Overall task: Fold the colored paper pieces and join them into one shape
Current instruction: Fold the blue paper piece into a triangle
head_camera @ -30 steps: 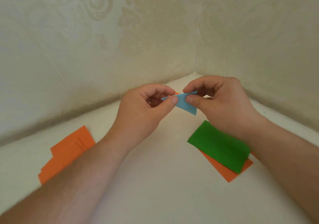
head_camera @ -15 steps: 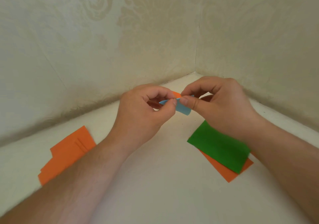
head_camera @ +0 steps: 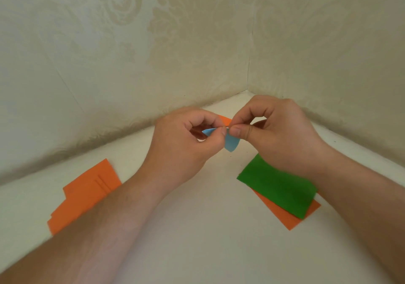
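Observation:
A small light-blue paper piece (head_camera: pixel 230 141) hangs in the air above the white surface, bent between both hands. My left hand (head_camera: pixel 186 145) pinches its left part between thumb and forefinger. My right hand (head_camera: pixel 278 134) pinches its upper right edge with thumb and forefinger tips. The two thumbs nearly touch. A green paper sheet (head_camera: pixel 278 185) lies flat below my right wrist, on top of an orange sheet (head_camera: pixel 291 217). A bit of another orange piece (head_camera: pixel 225 120) shows behind the fingers.
A stack of orange paper sheets (head_camera: pixel 85 194) lies at the left beside my left forearm. Patterned beige walls (head_camera: pixel 197 42) meet in a corner just behind the hands. The white surface (head_camera: pixel 208 229) stretches toward me between my forearms.
The hands have come closer together and the blue piece has bent from a flat spread shape into a curled, folded one. The sheets on the surface have not moved.

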Motion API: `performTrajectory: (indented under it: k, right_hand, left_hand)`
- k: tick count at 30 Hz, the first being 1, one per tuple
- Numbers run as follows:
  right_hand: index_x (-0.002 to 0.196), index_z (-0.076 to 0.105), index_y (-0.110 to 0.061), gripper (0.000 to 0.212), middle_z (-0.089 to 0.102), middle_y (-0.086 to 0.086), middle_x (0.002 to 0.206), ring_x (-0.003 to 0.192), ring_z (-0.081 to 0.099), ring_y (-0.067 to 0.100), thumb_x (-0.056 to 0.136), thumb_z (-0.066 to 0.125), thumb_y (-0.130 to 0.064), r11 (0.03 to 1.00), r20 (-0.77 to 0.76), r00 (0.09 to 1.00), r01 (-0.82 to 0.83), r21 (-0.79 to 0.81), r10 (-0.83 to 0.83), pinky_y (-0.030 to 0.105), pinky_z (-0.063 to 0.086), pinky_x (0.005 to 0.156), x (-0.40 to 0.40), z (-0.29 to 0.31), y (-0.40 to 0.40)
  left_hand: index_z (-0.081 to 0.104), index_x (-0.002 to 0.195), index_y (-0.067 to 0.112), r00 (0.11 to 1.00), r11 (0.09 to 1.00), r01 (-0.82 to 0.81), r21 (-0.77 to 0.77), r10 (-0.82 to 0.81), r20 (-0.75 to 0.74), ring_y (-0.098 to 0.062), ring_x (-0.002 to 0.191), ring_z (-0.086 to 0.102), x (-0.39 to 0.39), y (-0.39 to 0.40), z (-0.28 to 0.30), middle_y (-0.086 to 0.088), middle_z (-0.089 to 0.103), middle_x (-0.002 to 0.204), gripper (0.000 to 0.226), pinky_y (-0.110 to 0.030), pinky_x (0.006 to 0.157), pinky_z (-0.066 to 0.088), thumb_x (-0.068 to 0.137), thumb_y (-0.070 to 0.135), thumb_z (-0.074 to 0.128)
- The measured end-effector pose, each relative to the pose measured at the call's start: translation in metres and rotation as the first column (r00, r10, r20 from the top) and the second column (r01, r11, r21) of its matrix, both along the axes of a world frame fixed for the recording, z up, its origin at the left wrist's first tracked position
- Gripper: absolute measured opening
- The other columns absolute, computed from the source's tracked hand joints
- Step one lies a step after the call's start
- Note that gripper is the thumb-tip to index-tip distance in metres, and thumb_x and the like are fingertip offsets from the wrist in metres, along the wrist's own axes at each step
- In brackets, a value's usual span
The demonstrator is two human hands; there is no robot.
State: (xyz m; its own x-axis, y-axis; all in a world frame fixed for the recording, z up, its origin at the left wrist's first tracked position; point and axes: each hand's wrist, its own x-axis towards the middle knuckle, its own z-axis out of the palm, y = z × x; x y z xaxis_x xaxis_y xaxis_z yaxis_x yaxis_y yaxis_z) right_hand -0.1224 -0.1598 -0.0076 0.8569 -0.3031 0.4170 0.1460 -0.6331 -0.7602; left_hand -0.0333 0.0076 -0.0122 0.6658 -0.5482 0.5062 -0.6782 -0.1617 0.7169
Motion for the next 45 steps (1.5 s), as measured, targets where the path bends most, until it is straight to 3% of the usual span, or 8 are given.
performTrajectory:
  k: [6, 15, 19, 23, 27, 31, 38, 45]
  right_hand:
    - [0.071, 0.071, -0.03, 0.025, 0.064, -0.02, 0.069, 0.054, 0.055, -0.002, 0.086, 0.081, -0.014, 1.0, -0.029, 0.999, 0.026, 0.018, -0.025, 0.009, 0.038, 0.049, 0.001, 0.003, -0.007]
    - [0.075, 0.066, -0.036, 0.026, 0.057, -0.008, 0.076, 0.069, 0.052, 0.009, 0.09, 0.074, -0.016, 0.99, -0.069, 0.997, 0.012, -0.139, -0.021, 0.025, 0.044, 0.064, 0.001, -0.001, -0.01]
    - [0.078, 0.069, -0.027, 0.019, 0.05, -0.013, 0.064, 0.05, 0.042, 0.003, 0.093, 0.071, -0.015, 0.999, -0.095, 0.995, -0.014, 0.037, 0.018, 0.016, 0.034, 0.049, 0.001, 0.0, -0.01]
    - [0.081, 0.072, -0.029, 0.012, 0.056, -0.014, 0.067, 0.056, 0.048, 0.002, 0.09, 0.076, -0.022, 0.999, -0.112, 0.993, -0.044, -0.003, 0.043, 0.021, 0.039, 0.057, -0.001, 0.001, -0.01]
    - [0.082, 0.073, -0.032, 0.014, 0.07, -0.019, 0.088, 0.072, 0.062, -0.005, 0.086, 0.081, -0.022, 0.998, -0.058, 0.997, -0.058, 0.028, 0.059, 0.01, 0.044, 0.057, -0.004, 0.004, -0.006]
    - [0.078, 0.072, -0.025, 0.021, 0.066, -0.023, 0.065, 0.054, 0.057, -0.007, 0.089, 0.077, -0.008, 0.995, -0.068, 0.993, -0.094, 0.044, 0.097, 0.006, 0.039, 0.05, -0.005, 0.005, -0.002]
    - [0.071, 0.072, -0.026, 0.024, 0.065, -0.013, 0.064, 0.057, 0.053, -0.001, 0.087, 0.077, -0.008, 0.988, -0.064, 0.996, -0.06, 0.14, 0.07, 0.01, 0.041, 0.056, 0.0, 0.003, -0.002]
    - [0.076, 0.073, -0.019, 0.016, 0.062, -0.004, 0.066, 0.063, 0.053, 0.009, 0.089, 0.076, -0.01, 0.982, -0.121, 0.985, -0.1, 0.163, 0.12, 0.018, 0.043, 0.059, -0.001, 0.002, -0.004]
  left_hand:
    - [0.081, 0.077, 0.029, 0.964, 0.992, 0.078, -0.103, -0.101, -0.248, -0.007, 0.058, 0.056, 0.009, 0.005, 0.005, 0.006, 0.072, 0.066, 0.009, -0.018, 0.056, 0.043, 0.08, 0.023, 0.087]
    - [0.08, 0.079, 0.031, 0.947, 0.986, 0.149, -0.08, -0.166, -0.277, -0.003, 0.061, 0.056, 0.011, 0.003, 0.001, 0.012, 0.071, 0.068, 0.013, -0.016, 0.058, 0.044, 0.085, 0.019, 0.082]
    - [0.081, 0.086, 0.025, 0.932, 0.973, 0.151, -0.172, -0.198, -0.303, -0.009, 0.077, 0.067, 0.01, 0.002, 0.001, 0.004, 0.078, 0.082, 0.014, -0.027, 0.079, 0.055, 0.091, 0.013, 0.076]
    - [0.077, 0.084, 0.023, 0.939, 0.974, 0.174, -0.146, -0.209, -0.273, 0.0, 0.071, 0.067, 0.01, 0.003, 0.004, 0.012, 0.076, 0.076, 0.016, -0.014, 0.07, 0.05, 0.09, 0.009, 0.075]
    - [0.079, 0.085, 0.025, 0.949, 0.977, 0.179, -0.117, -0.203, -0.242, -0.002, 0.072, 0.068, 0.012, 0.005, 0.004, 0.008, 0.078, 0.078, 0.013, -0.016, 0.07, 0.051, 0.088, 0.013, 0.078]
    - [0.08, 0.087, 0.024, 0.948, 0.979, 0.169, -0.113, -0.193, -0.254, -0.003, 0.071, 0.066, 0.009, 0.004, 0.003, 0.007, 0.078, 0.078, 0.008, -0.017, 0.069, 0.051, 0.088, 0.016, 0.079]
    - [0.081, 0.092, 0.02, 0.938, 0.979, 0.123, -0.163, -0.168, -0.305, -0.028, 0.093, 0.076, 0.006, -0.001, 0.001, -0.002, 0.08, 0.092, 0.01, -0.046, 0.094, 0.059, 0.095, 0.023, 0.072]
    - [0.08, 0.094, 0.021, 0.924, 0.976, 0.134, -0.172, -0.186, -0.334, -0.026, 0.092, 0.073, 0.006, -0.004, -0.005, -0.003, 0.08, 0.095, 0.016, -0.044, 0.092, 0.06, 0.089, 0.034, 0.073]
